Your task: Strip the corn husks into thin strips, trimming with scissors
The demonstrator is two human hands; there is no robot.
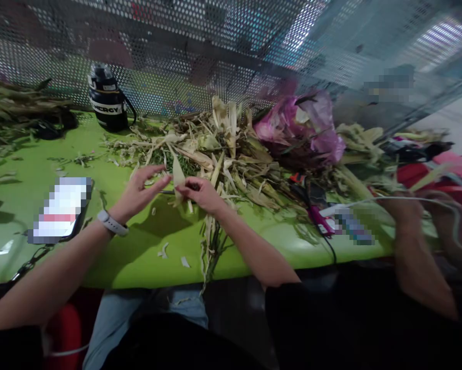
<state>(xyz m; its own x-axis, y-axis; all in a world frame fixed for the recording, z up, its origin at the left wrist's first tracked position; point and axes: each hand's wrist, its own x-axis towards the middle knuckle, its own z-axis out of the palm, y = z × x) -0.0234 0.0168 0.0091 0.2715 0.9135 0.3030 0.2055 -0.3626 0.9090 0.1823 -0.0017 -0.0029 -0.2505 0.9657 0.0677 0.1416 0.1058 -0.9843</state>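
My left hand (140,191), with a white watch on its wrist, pinches the edge of a pale dried leaf strip (178,177) with thumb and forefinger while the other fingers fan out. My right hand (202,194) is closed around the lower part of the same strip, holding it upright over the green table (130,257). A long bunch of dried leaves and stems (211,241) trails from under my right hand to the table's front edge. Just behind both hands lies a big heap of dried husks and leaves (231,154).
A phone (61,209) lies at the left on the table. A black bottle (107,103) stands at the back by the perforated metal screen (177,46). A pink plastic bag (303,126) sits on the heap. Another person's arm (411,257) reaches in at right, near cables.
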